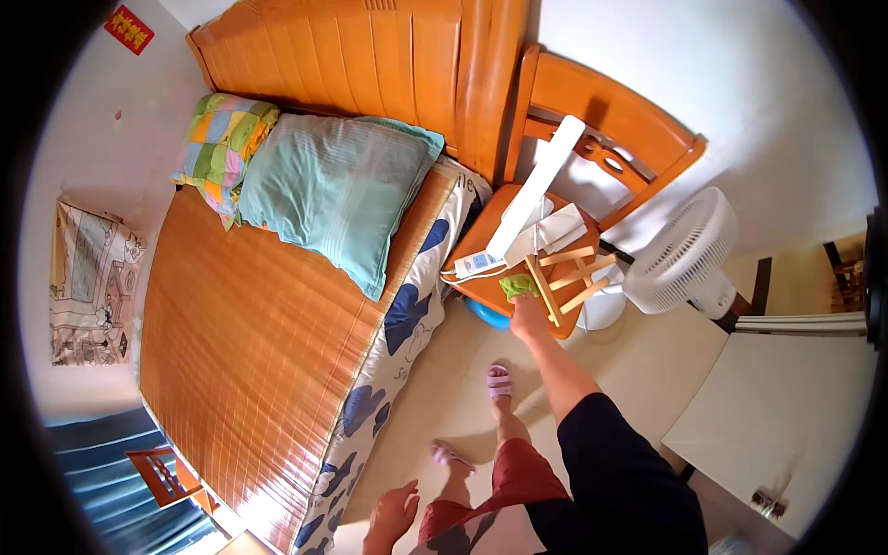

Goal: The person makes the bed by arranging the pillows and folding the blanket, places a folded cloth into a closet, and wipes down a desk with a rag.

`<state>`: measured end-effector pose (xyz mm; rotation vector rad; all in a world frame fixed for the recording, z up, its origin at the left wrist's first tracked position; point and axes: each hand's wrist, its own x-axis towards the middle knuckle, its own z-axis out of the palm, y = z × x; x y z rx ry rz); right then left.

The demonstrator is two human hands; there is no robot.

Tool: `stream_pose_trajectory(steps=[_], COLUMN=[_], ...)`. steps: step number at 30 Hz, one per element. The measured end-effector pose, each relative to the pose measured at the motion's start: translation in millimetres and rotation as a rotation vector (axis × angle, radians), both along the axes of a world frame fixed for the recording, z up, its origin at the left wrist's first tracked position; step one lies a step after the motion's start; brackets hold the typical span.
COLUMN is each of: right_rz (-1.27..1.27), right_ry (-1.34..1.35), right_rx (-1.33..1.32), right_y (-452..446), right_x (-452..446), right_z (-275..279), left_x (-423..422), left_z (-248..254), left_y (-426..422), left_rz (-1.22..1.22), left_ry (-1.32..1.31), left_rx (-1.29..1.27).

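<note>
My right hand point(529, 317) reaches to the front of the wooden chair seat point(481, 222), its fingers closed on a green cloth point(519, 286). Just right of the cloth is a small wooden rack point(564, 282). Behind it on the seat are a white lamp point(538, 185), a white box point(561, 228) and a white device with a small display point(476, 263) and a cable. My left hand point(395, 509) hangs low at the bottom of the view, holding nothing, fingers slightly bent and apart.
A bed with a woven mat point(268, 296), a teal pillow point(328, 185) and a patchwork pillow point(222, 153) stands left. A white fan point(684, 250) is right of the chair. Something blue point(487, 314) lies under the chair. A white cabinet point(786, 407) is at the right.
</note>
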<state>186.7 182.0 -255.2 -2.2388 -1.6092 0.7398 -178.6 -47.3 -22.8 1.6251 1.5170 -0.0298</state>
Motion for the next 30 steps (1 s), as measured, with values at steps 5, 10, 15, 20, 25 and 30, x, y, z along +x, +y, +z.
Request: stream_pose_trajectory(steps=[5, 10, 15, 20, 25, 30], right_rz=[0.177, 0.09, 0.095, 0.113, 0.07, 0.365], right_ry=[-0.205, -0.415, -0.337, -0.117, 0.249, 0.499], right_rx=[0.049, -0.029, -0.082, -0.196, -0.389, -0.26], right_y=[30, 28, 24, -18, -74, -145], right_x=[16, 4, -4, -21, -54, -97], right_z=[-49, -70, -82, -81, -47, -9], left_x=[15, 15, 30, 33, 30, 27], left_z=[9, -3, 0, 1, 10, 32], left_y=[-11, -33, -53, -63, -59, -69], left_rz=[0.141, 0.225, 0.334, 0.23, 0.284, 0.395], left_ry=[0.061, 0.136, 0.117, 0.106, 0.086, 0.03], left_rx=[-0.063, -0.094, -0.122, -0.044, 0.07, 0.068])
